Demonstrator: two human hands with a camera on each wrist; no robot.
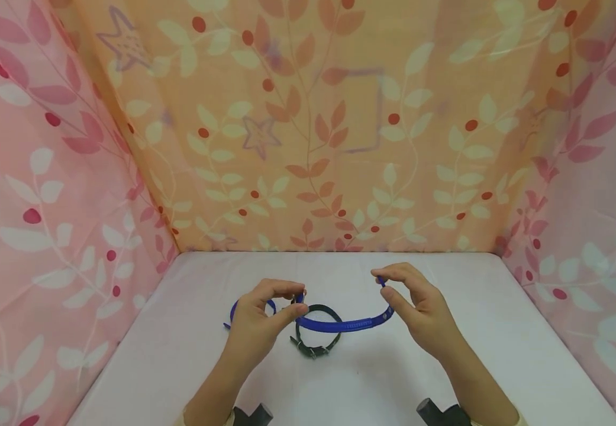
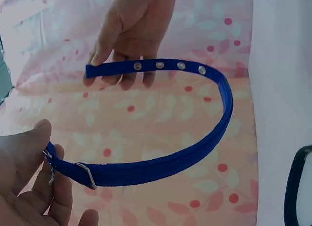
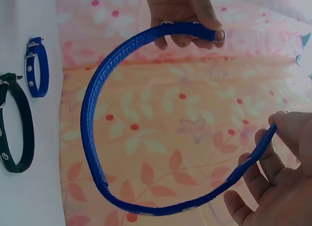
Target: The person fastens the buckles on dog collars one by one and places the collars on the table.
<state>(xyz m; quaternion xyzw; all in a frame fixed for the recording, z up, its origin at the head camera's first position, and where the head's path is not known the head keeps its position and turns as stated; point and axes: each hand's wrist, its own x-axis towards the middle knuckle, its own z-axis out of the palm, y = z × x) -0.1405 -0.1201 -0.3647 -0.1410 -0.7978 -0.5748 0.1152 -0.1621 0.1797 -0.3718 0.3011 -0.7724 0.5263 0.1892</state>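
The left hand [image 1: 257, 313] pinches the buckle end of a blue collar [image 1: 339, 326], and the right hand [image 1: 422, 307] pinches the tip of its eyelet end. The unfastened strap hangs in a curve between them, above the surface [image 1: 148, 367]. A dark buckled collar [image 1: 313, 352] lies looped there, near a second blue collar [image 3: 45, 72], partly hidden behind the left hand in the head view.

No word, brand or number can be read. The floral backdrop [image 1: 308, 53] shows purplish outlines of stars [image 1: 261, 137] and part of a rectangle [image 1: 379, 112]; fine marks along the blue collar [image 1: 334, 326] are too small to decipher.
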